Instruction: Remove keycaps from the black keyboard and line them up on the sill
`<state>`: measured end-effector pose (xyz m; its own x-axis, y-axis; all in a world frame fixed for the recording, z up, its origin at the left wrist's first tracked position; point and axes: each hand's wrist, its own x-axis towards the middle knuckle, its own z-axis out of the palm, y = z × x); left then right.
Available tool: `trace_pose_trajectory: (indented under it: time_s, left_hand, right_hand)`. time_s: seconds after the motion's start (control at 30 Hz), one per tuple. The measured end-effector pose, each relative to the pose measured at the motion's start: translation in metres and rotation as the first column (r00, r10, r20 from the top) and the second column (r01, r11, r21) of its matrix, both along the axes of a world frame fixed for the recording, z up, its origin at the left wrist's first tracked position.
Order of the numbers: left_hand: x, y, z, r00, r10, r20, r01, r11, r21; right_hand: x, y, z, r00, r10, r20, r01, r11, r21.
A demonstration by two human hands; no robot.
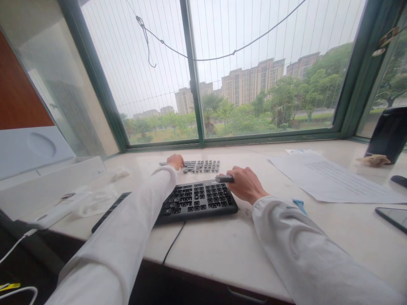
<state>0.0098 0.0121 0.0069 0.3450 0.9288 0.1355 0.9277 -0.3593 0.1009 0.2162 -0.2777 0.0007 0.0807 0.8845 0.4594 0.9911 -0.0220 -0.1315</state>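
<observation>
A black keyboard (203, 199) with its keycaps off lies on the white sill, its left part hidden behind my left sleeve. Behind it, loose keycaps (206, 165) stand in rows. My left hand (175, 161) is down at the left part of these rows, fingers drawn together; whatever they pinch is hidden. My right hand (246, 184) rests by the keyboard's back right corner, closed around a short dark tool (224, 178) that points left over the keyboard's rear edge. Its exact kind is unclear.
Printed paper (330, 176) lies at the right, with a phone (392, 218) and a dark container (386, 131) beyond. A small blue item (299, 206) is near my right sleeve. An open white box (54, 182) and clear plastic (98, 199) are at the left. The keyboard cable (173, 243) drops over the front edge.
</observation>
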Motion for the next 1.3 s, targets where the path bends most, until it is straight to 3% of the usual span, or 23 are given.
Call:
trace_pose_trajectory:
  time_s: [0.3, 0.53, 0.73, 0.87, 1.03, 1.13, 1.3]
  left_hand:
    - [-0.003, -0.003, 0.006, 1.000, 0.025, -0.010, -0.025, 1.000, 0.013]
    - [-0.021, -0.015, 0.029, 0.999, 0.043, -0.024, -0.042, 0.998, 0.054]
    - [-0.048, -0.051, 0.057, 0.999, 0.046, 0.005, -0.046, 0.994, 0.098]
    - [-0.068, -0.092, 0.064, 0.998, -0.011, 0.070, 0.001, 0.990, 0.140]
    - [-0.097, -0.158, 0.046, 0.988, -0.059, 0.142, 0.028, 0.977, 0.213]
    - [-0.115, -0.196, 0.021, 0.986, -0.019, 0.163, -0.016, 0.977, 0.213]
    - [-0.133, -0.237, -0.019, 0.985, -0.076, 0.157, 0.024, 0.951, 0.308]
  right_hand:
    - [-0.001, -0.002, 0.003, 1.000, -0.009, 0.004, 0.009, 0.999, -0.034]
    - [0.000, -0.002, 0.004, 0.999, -0.041, 0.025, 0.041, 0.999, 0.007]
    - [-0.001, -0.005, 0.006, 0.997, -0.068, 0.021, 0.066, 0.995, 0.073]
    - [0.000, -0.006, 0.007, 0.994, -0.106, -0.008, 0.106, 0.990, 0.090]
    - [0.002, -0.004, 0.004, 0.994, -0.102, -0.029, 0.105, 0.987, 0.125]
    - [0.002, -0.004, 0.001, 0.994, -0.097, -0.056, 0.102, 0.989, 0.109]
    - [0.003, -0.004, -0.001, 0.970, -0.146, -0.197, 0.172, 0.978, 0.122]
